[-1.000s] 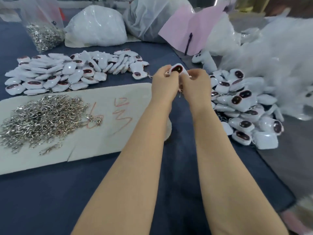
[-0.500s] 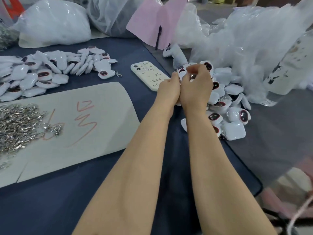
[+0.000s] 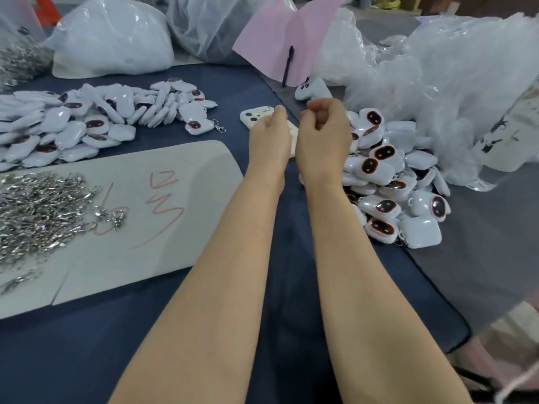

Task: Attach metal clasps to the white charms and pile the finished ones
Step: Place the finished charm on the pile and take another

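Nearest to you is the dark blue cloth (image 3: 87, 360), matt and smooth, with your two bare forearms over it. Your left hand (image 3: 269, 138) shows only its back, so I cannot tell what its fingers do. Your right hand (image 3: 322, 138) has the fingers curled against the thumb; nothing is visible in them, but whether something small is inside I cannot tell.

Left of your hands lies a pale flat board (image 3: 175, 228) with a rounded corner. It carries red handwritten strokes (image 3: 163, 205) (not readable for me) and a tangled heap of shiny metal clasps (image 3: 38, 214).

Just right of your right hand is the pile of glossy white charms (image 3: 388, 199), rounded squares with dark oval faces rimmed in red; some show clasps.

Just beyond your left hand lies a white phone (image 3: 258, 113) with small drawn faces on its back. Further left is a second heap of charms (image 3: 87, 121).

Farthest are a pink folded paper (image 3: 280, 39) with a dark pen (image 3: 288, 65) and crumpled clear plastic bags (image 3: 437, 83).
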Demonstrator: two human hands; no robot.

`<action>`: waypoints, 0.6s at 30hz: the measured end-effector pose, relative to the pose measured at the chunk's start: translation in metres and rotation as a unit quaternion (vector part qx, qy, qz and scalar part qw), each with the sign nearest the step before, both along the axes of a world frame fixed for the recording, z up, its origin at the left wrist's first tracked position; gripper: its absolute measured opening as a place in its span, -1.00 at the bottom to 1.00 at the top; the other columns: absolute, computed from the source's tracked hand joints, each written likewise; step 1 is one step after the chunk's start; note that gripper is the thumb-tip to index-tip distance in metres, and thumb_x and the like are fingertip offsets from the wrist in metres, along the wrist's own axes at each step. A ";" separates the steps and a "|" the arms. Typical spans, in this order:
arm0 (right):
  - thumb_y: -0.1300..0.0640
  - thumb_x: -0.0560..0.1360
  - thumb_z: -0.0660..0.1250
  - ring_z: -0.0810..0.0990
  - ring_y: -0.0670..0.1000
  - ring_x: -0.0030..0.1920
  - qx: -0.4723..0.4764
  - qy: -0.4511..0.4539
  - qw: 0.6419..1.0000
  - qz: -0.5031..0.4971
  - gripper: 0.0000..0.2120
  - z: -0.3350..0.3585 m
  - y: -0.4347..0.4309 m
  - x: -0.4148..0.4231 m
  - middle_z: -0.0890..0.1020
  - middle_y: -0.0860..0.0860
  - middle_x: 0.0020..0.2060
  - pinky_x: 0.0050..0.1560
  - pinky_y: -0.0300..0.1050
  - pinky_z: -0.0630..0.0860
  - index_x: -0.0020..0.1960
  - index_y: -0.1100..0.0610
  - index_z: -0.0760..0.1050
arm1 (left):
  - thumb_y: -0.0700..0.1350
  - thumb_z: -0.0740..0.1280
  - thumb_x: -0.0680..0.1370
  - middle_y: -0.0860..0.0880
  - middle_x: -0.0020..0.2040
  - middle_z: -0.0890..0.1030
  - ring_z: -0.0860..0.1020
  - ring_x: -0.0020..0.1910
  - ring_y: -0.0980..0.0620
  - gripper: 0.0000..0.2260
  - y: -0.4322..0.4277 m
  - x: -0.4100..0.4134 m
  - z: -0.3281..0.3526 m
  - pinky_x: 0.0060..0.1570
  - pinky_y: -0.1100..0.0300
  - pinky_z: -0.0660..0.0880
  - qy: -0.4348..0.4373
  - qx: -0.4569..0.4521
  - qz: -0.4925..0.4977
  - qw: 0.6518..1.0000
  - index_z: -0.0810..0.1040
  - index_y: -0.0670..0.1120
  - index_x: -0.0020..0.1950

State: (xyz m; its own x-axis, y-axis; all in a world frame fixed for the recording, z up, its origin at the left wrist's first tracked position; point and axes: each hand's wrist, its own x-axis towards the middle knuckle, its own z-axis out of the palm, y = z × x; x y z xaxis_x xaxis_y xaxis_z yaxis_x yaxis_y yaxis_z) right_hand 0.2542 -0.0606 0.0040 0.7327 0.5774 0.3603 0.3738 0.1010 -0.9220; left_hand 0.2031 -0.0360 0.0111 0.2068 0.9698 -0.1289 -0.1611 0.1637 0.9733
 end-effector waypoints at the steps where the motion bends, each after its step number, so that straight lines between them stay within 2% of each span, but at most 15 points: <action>1: 0.25 0.53 0.20 0.52 -0.11 -0.09 0.006 0.003 1.000 0.011 -0.83 0.002 0.006 -0.008 0.54 -0.11 -0.15 -0.04 -0.33 0.41 0.08 0.15 0.48 | -0.12 0.17 0.59 0.03 -0.28 0.52 0.49 -0.31 0.10 -0.79 0.004 -0.010 0.002 -0.32 0.29 0.41 0.000 0.007 0.022 1.000 0.47 -0.09 -0.21; 2: 0.25 0.52 0.21 0.52 -0.11 -0.09 0.012 0.005 1.000 0.023 -0.83 0.004 0.012 -0.017 0.54 -0.11 -0.15 -0.05 -0.35 0.40 0.09 0.15 0.48 | -0.17 0.18 0.57 0.01 -0.31 0.48 0.44 -0.35 0.07 -0.81 0.009 -0.020 0.002 -0.36 0.28 0.36 0.005 0.014 0.042 0.999 0.44 -0.10 -0.24; 5: 0.25 0.53 0.22 0.50 -0.16 -0.15 0.019 0.008 0.997 0.070 -0.85 0.008 0.033 -0.049 0.49 -0.20 -0.22 -0.15 -0.46 0.37 0.08 0.13 0.45 | -0.26 0.15 0.50 -0.10 -0.29 0.31 0.27 -0.28 -0.01 -0.91 0.026 -0.058 0.008 -0.35 0.19 0.19 0.025 0.031 0.097 0.995 0.35 -0.13 -0.19; 7: 0.24 0.53 0.21 0.50 -0.15 -0.12 0.017 0.008 0.994 0.107 -0.84 0.008 0.048 -0.071 0.47 -0.21 -0.19 -0.15 -0.46 0.37 0.10 0.13 0.45 | -0.27 0.14 0.51 -0.03 -0.36 0.31 0.28 -0.37 0.04 -0.84 0.038 -0.085 0.009 -0.40 0.21 0.20 0.031 0.030 0.149 0.988 0.33 -0.12 -0.27; 9: 0.23 0.54 0.21 0.49 -0.15 -0.06 -0.006 -0.001 0.990 0.142 -0.82 0.007 0.061 -0.093 0.49 -0.18 -0.14 -0.13 -0.48 0.36 0.12 0.13 0.47 | -0.24 0.14 0.54 0.02 -0.38 0.33 0.31 -0.38 0.06 -0.76 0.052 -0.112 0.004 -0.35 0.22 0.27 0.039 0.033 0.194 0.980 0.30 -0.07 -0.32; 12: 0.23 0.55 0.19 0.50 -0.11 0.03 -0.060 -0.031 0.977 0.203 -0.78 0.000 0.081 -0.123 0.56 -0.07 0.01 -0.03 -0.37 0.36 0.16 0.13 0.50 | -0.21 0.14 0.58 0.03 -0.32 0.36 0.37 -0.23 0.02 -0.78 0.067 -0.147 -0.002 -0.11 0.18 0.33 0.053 0.026 0.224 0.973 0.35 -0.06 -0.27; 14: 0.24 0.55 0.17 0.51 -0.05 0.09 -0.096 -0.065 0.964 0.240 -0.75 -0.008 0.093 -0.142 0.59 0.00 0.09 0.02 -0.31 0.33 0.18 0.14 0.51 | -0.23 0.15 0.56 0.02 -0.32 0.36 0.36 -0.25 0.02 -0.87 0.077 -0.165 -0.005 -0.22 0.22 0.32 0.050 0.010 0.262 0.964 0.40 -0.12 -0.18; 16: 0.26 0.54 0.16 0.51 0.01 0.14 -0.120 -0.084 0.953 0.267 -0.73 -0.015 0.104 -0.159 0.60 0.04 0.10 0.04 -0.28 0.33 0.20 0.15 0.50 | -0.24 0.16 0.54 0.00 -0.35 0.35 0.31 -0.36 0.05 -0.86 0.084 -0.178 -0.004 -0.37 0.22 0.27 0.044 0.005 0.287 0.957 0.39 -0.12 -0.21; 18: 0.26 0.54 0.16 0.50 0.05 0.17 -0.145 -0.104 0.942 0.283 -0.70 -0.021 0.114 -0.173 0.59 0.06 0.14 0.12 -0.19 0.36 0.24 0.14 0.48 | -0.25 0.18 0.53 -0.07 -0.31 0.42 0.36 -0.35 0.00 -0.88 0.091 -0.187 -0.006 -0.33 0.18 0.32 0.028 0.012 0.309 0.950 0.43 -0.16 -0.20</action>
